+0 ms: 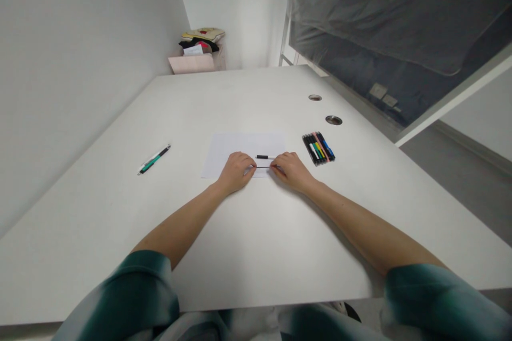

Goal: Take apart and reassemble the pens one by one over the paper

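Both my hands rest on a white sheet of paper (245,150) in the middle of the white table (256,234). My left hand (236,171) and my right hand (292,170) are both closed in a pinch, each on one end of a thin dark rod (264,167), perhaps a pen refill, held level between them. Just beyond it on the paper lies a short black and white pen part (264,157).
A green and white pen (154,159) lies to the left. A row of several coloured pens (318,148) lies to the right of the paper. Two round cable holes (333,120) sit behind them. A pink box with clutter (198,53) stands past the table's far end.
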Tool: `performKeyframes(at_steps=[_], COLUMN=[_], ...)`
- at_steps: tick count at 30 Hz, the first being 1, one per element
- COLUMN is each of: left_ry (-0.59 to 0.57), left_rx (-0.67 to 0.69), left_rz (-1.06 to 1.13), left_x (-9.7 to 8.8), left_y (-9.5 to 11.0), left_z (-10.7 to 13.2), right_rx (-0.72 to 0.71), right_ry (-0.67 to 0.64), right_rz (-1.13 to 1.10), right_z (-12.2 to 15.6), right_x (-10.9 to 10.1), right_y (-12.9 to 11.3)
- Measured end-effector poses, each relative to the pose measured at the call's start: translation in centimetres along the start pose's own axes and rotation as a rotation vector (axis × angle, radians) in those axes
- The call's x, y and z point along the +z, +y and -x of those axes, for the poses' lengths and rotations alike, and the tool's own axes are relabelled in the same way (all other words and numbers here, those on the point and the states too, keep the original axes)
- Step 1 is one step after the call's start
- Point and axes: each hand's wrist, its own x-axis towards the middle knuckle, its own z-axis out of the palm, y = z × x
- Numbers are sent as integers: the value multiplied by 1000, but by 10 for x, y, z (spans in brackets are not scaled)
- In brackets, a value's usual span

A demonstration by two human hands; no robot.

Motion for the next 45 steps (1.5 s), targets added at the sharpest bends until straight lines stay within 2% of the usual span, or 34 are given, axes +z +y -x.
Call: performKeyframes(at_steps=[5, 11, 15, 18, 21, 28, 38, 45], left_ry=[32, 81, 110, 53, -15, 40, 37, 61], left_rx=[53, 53, -98, -240, -298, -215, -151, -108], left_rz=[-14, 14, -77, -177, -188, 102, 188, 300], left_x=[-1, -2, -4, -4, -2, -5, -1, 4], left_y=[5, 4, -5, -14, -18, -9, 0, -5], left_z=[0, 1, 3, 4, 2, 0, 0, 1], right_rx=[-35, -58, -43, -24, -7, -4, -56, -103], right_ry=[-32, 18, 45, 48, 47, 53, 90, 108], right_rz=[15, -16, -19, -8, -12, -13, -11, -19], right_z=[-1, -1, 0, 1, 1, 1, 1, 1], right_x=[-2, -1, -1, -1, -1, 0, 2, 1], right_y=[-9, -8, -2, 1, 3, 3, -1, -3])
